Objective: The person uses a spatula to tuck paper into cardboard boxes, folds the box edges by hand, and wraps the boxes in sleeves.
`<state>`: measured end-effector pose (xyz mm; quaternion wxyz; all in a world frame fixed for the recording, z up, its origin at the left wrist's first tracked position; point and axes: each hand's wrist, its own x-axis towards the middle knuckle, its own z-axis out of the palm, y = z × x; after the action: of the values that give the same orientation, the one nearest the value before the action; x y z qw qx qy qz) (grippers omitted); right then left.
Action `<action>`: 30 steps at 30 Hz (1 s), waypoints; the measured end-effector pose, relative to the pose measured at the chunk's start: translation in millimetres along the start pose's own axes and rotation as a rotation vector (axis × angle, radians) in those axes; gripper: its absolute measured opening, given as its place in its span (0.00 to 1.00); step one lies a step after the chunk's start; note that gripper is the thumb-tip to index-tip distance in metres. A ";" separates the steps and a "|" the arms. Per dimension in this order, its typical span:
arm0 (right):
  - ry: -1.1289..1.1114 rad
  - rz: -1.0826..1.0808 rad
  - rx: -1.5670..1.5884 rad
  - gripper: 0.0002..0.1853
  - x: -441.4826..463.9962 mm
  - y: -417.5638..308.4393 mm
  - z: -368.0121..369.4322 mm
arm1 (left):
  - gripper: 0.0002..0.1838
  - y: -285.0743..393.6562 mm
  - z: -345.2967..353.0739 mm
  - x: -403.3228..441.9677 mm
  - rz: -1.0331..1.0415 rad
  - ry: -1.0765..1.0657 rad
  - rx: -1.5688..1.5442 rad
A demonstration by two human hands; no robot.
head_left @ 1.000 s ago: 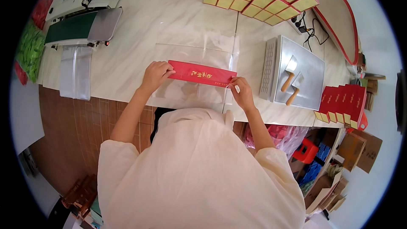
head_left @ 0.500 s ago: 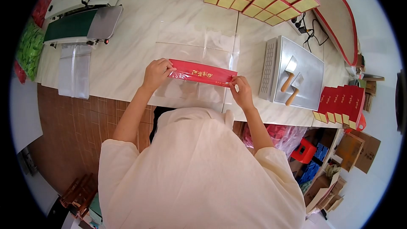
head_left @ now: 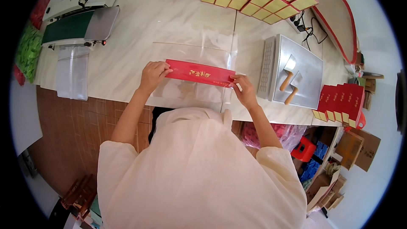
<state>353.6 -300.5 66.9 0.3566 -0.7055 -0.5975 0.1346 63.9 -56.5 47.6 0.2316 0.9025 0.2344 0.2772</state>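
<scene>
A long red box (head_left: 199, 73) with gold lettering, with a shiny clear film about it, lies across the middle in front of my body. My left hand (head_left: 155, 75) is closed on its left end. At the right end, my right hand (head_left: 243, 88) pinches the corner between thumb and fingers. Beneath and behind the box, clear plastic sheets (head_left: 178, 51) lie flat on the marbled table (head_left: 140, 29).
At the left stands a machine with a green belt (head_left: 68, 27), plastic bags (head_left: 72, 73) below it. Red and yellow boxes (head_left: 258, 0) are stacked at the back. Two wooden-handled scrapers rest on a metal plate (head_left: 307, 76); more red boxes (head_left: 345, 101) stand right.
The view has shifted slightly. Both hands keep hold of the box's ends, and the box tilts a little, with its glare changing. My right hand's fingers have moved slightly at the corner.
</scene>
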 end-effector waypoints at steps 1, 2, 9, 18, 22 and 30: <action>0.000 -0.005 0.002 0.07 -0.9 1.8 -0.2 | 0.10 0.1 -0.2 0.2 0.007 -0.003 0.002; 0.001 -0.003 0.004 0.07 -2.0 3.3 -0.9 | 0.10 0.2 -0.6 0.2 0.006 -0.005 0.003; -0.071 0.263 0.215 0.05 -7.8 6.2 -12.2 | 0.09 -0.6 -1.1 -0.2 0.002 -0.050 0.019; 0.002 0.290 0.057 0.08 -8.2 21.9 -34.5 | 0.09 -0.1 1.9 -0.3 -0.003 -0.027 0.014; 0.079 0.097 -0.099 0.18 12.8 -8.1 -20.0 | 0.09 -2.0 4.0 -2.1 -0.004 -0.016 0.016; -0.179 0.044 -0.147 0.24 25.2 -26.1 26.1 | 0.08 1.0 2.2 -3.6 -0.009 -0.007 0.012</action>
<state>324.3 -267.1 71.6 0.2461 -0.7280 -0.6194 0.1605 62.8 -59.8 45.1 0.2282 0.9039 0.2395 0.2713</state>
